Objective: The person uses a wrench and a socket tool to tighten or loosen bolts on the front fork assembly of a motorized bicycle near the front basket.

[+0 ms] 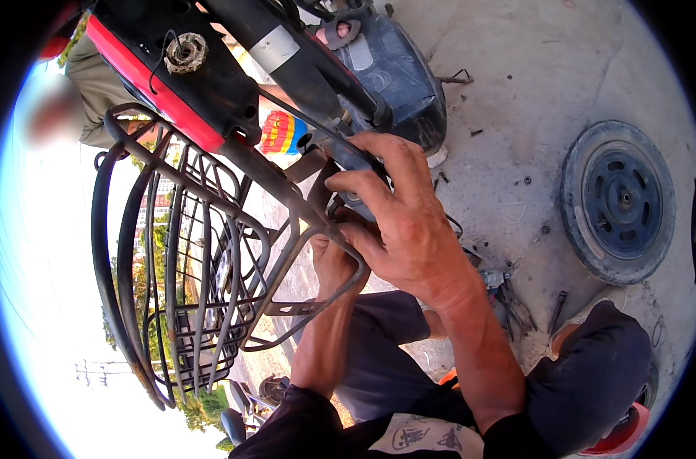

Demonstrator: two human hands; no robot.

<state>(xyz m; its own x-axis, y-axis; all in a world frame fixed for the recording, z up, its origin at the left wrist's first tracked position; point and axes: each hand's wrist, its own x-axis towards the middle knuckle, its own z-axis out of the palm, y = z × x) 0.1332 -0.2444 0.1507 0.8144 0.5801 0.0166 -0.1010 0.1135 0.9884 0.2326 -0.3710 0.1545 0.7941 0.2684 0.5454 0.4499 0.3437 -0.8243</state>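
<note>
Ahead of me is a two-wheeler's dark metal frame tube [267, 180] with a black wire basket [187, 268] fixed to its end. My right hand [417, 222] is at the tube's end, fingers and thumb curled around a dark part that they largely cover. Just below, my left hand [336, 264] reaches up behind the bent bracket bars [352, 256]; its fingertips are hidden by the frame and the right hand. A thin black cable [309, 122] runs along the frame toward my right hand. Red and black body panels [160, 88] cover the upper part.
On the concrete at the right lies a dark wheel with its tyre [619, 203]. Pliers [516, 310], a dark rod-like tool [558, 312] and small nuts lie nearer my knees. A dark, dusty plastic housing [405, 84] stands beyond my hands. Another person's sleeve [99, 96] shows at upper left.
</note>
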